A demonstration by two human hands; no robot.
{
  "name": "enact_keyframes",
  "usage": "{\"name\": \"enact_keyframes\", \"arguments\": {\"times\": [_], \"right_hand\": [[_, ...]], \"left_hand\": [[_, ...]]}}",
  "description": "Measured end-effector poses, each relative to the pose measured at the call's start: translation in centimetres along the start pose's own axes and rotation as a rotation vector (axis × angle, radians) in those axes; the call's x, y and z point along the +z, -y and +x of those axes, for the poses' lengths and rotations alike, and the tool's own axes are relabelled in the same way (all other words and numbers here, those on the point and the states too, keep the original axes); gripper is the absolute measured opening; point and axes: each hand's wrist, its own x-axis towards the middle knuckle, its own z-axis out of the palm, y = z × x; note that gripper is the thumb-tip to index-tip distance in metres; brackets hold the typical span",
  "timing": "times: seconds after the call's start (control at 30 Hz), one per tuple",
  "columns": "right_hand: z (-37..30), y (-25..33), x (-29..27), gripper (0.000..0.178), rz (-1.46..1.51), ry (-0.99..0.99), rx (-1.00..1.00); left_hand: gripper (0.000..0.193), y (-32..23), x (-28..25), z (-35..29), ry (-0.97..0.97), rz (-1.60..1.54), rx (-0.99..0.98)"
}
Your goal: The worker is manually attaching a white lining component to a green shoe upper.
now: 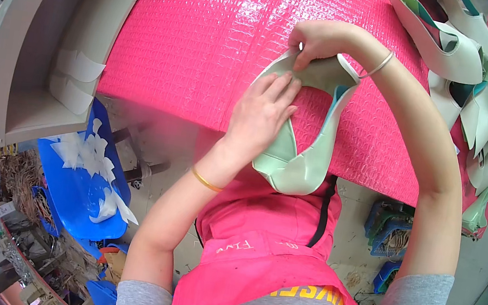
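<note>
The pale mint-green leather shoe upper [303,155] lies at the near edge of the pink textured mat [210,40]. The left hand [259,117] presses flat, fingers spread, on its lining; the right hand [317,40] pinches its far rim. Smoothing works best with firm, even pressure towards the pinched edge.

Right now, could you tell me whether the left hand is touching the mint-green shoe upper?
Touching. The head view shows the left hand lying flat on the mint-green shoe upper, fingers pressed on its rim, while the right hand pinches its far end.
</note>
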Motion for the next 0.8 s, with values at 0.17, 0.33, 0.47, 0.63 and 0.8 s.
{"name": "enact_keyframes", "arguments": {"times": [0.17,0.33,0.47,0.63,0.8], "right_hand": [[-5.1,-3.3,2.0,0.048,0.985,0.008,0.019],[-4.4,-0.4,5.0,0.035,0.341,-0.318,0.085],[-4.3,1.2,1.8,0.027,0.132,-0.137,0.039],[-3.8,-0.6,2.2,0.028,0.058,-0.185,-0.017],[-3.2,0.0,1.6,0.025,-0.200,-0.177,-0.008]], "left_hand": [[0.040,-0.8,0.1,0.3,0.051,0.094,-0.025],[0.030,-0.7,-4.9,-0.2,0.757,-0.583,0.186],[0.028,-10.3,-1.2,-0.9,0.432,-1.019,-0.044],[0.026,-5.9,1.0,0.1,0.010,-0.187,0.098],[0.045,-2.2,1.1,-0.6,0.056,-0.084,-0.023]]}}
